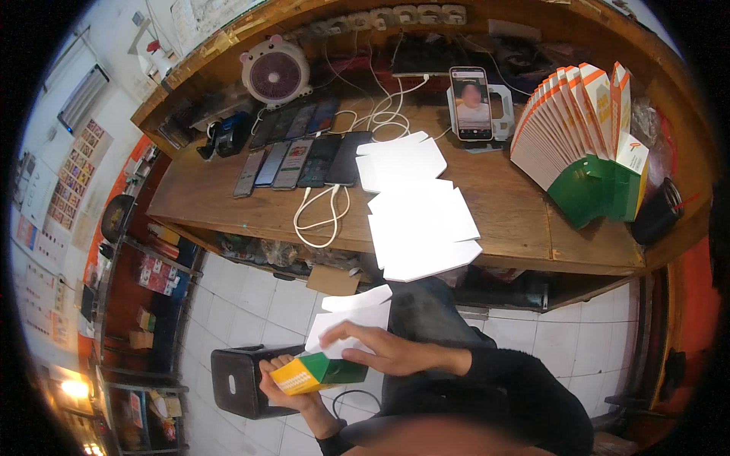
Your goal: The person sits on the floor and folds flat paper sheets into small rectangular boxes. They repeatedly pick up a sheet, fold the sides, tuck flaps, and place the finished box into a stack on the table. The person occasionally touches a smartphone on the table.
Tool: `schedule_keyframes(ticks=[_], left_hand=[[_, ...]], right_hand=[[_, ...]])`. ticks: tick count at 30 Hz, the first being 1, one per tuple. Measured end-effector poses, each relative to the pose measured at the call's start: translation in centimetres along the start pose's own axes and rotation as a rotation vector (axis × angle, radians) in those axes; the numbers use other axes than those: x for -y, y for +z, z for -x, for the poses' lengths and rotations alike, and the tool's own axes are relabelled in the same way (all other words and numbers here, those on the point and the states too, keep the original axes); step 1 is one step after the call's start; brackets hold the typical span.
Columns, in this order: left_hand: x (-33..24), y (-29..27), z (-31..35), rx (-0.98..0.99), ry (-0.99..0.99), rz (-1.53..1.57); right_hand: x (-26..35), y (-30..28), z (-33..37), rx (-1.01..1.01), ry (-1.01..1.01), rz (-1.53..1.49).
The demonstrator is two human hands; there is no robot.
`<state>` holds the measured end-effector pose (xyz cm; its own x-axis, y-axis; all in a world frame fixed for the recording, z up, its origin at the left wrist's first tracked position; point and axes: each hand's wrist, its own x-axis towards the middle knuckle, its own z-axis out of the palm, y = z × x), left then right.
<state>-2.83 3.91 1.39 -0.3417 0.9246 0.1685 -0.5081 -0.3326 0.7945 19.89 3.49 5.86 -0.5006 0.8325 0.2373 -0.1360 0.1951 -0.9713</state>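
My left hand (283,385) grips the yellow end of a partly folded cardboard box (341,371), held above my lap. The box is green and yellow outside, and its white inner panel (351,318) stands up toward the table. My right hand (380,348) lies over the box with fingers stretched and apart, touching its white inside. Some of the box is hidden behind this hand. Beyond it, unfolded white box blanks (422,224) lie on the wooden table, one overhanging the front edge.
A fan of nested orange, white and green boxes (566,125) stands at the right beside a dark cup (658,211). A propped phone (471,102), several flat phones (293,163), white cables (323,220) and a small fan (275,72) occupy the table. A black stool-like box (243,384) stands on the floor.
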Motion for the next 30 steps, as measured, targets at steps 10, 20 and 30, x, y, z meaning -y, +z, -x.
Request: schedule_keyframes(ticks=[10, 20, 30], left_hand=[[0.2, -1.3, 0.2, 0.366, 0.229, -0.698], [3.4, 2.4, 3.5, 0.139, 0.46, -1.088], [3.0, 2.7, 2.7, 0.526, 0.303, -1.002]], right_hand=[[-0.5, -0.2, 1.1, -0.018, -0.003, 0.241], [-3.8, 1.6, 2.5, -0.352, -0.203, 0.476], [-7.1, 1.1, 1.5, -0.16, -0.561, 0.548]])
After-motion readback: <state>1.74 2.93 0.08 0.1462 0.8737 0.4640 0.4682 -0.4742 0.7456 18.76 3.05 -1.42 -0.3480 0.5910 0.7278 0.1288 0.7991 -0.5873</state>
